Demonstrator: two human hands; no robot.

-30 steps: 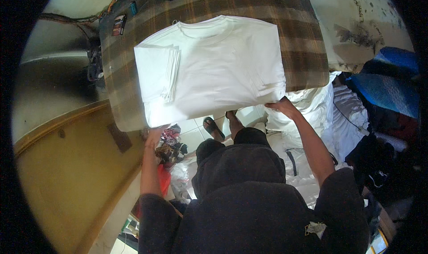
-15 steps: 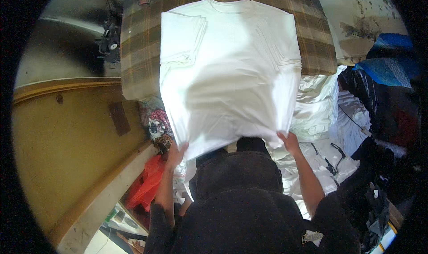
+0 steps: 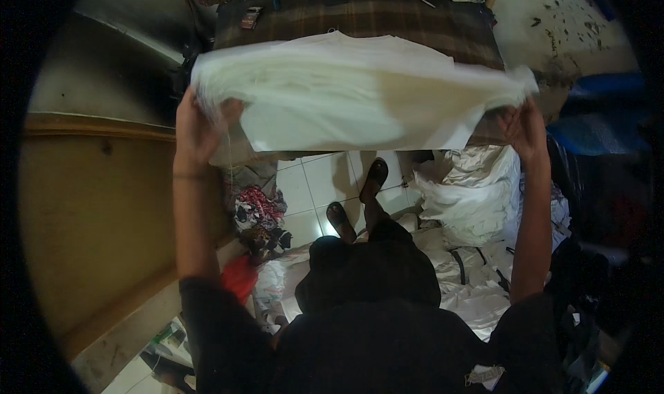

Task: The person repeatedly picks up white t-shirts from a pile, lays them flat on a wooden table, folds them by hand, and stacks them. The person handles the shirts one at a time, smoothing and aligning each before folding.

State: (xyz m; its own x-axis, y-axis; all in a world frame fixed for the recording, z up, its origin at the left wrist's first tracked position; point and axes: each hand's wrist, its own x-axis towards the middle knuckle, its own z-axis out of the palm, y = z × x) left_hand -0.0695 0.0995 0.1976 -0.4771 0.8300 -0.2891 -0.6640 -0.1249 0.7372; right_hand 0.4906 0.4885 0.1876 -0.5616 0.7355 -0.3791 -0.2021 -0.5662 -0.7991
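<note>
Head view: white shirt [image 3: 360, 110] spans left fingers [image 3: 232, 109] to right fingers [image 3: 510, 125].

The shirt [image 3: 360, 121] is over the table [image 3: 394, 20], heaped cloth [image 3: 474, 193] nearer at right.

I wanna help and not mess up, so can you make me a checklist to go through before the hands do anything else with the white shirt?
1. Left hand on the shirt: ok, it has the left end.
2. Right hand on the shirt: ok, it has the right end.
3. Shirt lying flat on the plaid cloth: not ok, its ends are up in the hands.
4. Wrinkles gone: cannot tell, the shirt is blurred.
5. Small box away from the shirt: ok, it lies farther back.
6. Sandals clear of the shirt: ok, they are down on the tiles.
</note>
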